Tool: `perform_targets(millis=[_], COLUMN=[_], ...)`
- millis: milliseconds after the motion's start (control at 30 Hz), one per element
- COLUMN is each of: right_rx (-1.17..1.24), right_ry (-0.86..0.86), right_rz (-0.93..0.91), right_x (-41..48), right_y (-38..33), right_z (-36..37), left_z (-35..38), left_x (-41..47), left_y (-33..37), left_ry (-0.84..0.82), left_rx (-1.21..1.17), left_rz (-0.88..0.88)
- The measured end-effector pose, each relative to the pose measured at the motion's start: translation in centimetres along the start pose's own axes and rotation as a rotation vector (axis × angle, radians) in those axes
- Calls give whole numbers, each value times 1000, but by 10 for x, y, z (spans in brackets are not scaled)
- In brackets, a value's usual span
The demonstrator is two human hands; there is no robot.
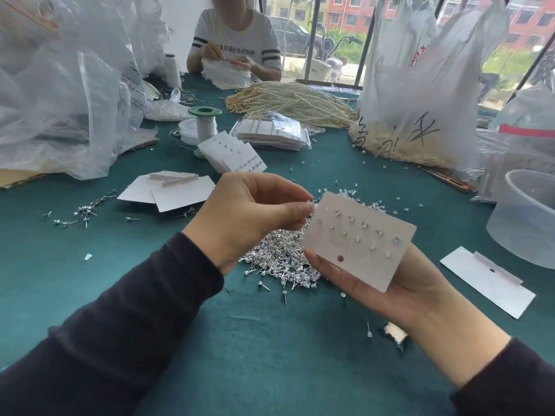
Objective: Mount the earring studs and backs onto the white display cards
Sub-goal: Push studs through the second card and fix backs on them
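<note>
Card: we hold the white display card (357, 240) in the right hand (390, 283), tilted up toward us, with rows of small mounted pieces already across its upper half and a round hole near its lower edge
Right hand: under the card, thumb on its near-left edge, fingers behind it; clamped on the card
Left hand: the left hand (249, 217) sits just left of the card, fingertips pinched together at the card's upper-left corner; a thin pin shows there, which we take to be a stud (310, 202), though it is too small to be sure
Stud pile: the heap of loose studs (279, 259) lies on the green table (90, 280) below and between both hands
Backs: clear backs (354, 198) are scattered just beyond the card
Other cards: blank cards (168, 190) lie beyond the left hand, one more card (486, 283) right of the right hand
Step, as we judge it: seating a stud at the card's corner row
Risk: a pinch this fine may let the stud slip into the heap below
Risk: pushing at the corner could bend the card, since we grip it only at the far edge
Risk: tilting the card further could loosen pieces that have no back on yet
</note>
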State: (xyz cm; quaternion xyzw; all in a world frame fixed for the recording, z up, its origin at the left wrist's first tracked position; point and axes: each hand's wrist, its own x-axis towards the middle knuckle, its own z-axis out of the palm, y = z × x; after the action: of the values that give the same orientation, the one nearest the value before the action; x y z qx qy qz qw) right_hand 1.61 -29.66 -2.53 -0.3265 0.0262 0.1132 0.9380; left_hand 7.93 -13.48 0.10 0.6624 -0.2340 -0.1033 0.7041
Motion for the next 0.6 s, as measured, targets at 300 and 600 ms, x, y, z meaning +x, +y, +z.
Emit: perform_targets(millis=[300, 600], right_rx=[-7, -176], right_ry=[-43, 3], right_rz=[4, -62], right_x=[-2, -3], right_y=[3, 6], right_z=[4, 7], left_z=[9, 9], left_x=[-3, -1], left_y=[-3, -7], left_ry=[95, 164], left_rx=[344, 404], left_rz=[185, 190])
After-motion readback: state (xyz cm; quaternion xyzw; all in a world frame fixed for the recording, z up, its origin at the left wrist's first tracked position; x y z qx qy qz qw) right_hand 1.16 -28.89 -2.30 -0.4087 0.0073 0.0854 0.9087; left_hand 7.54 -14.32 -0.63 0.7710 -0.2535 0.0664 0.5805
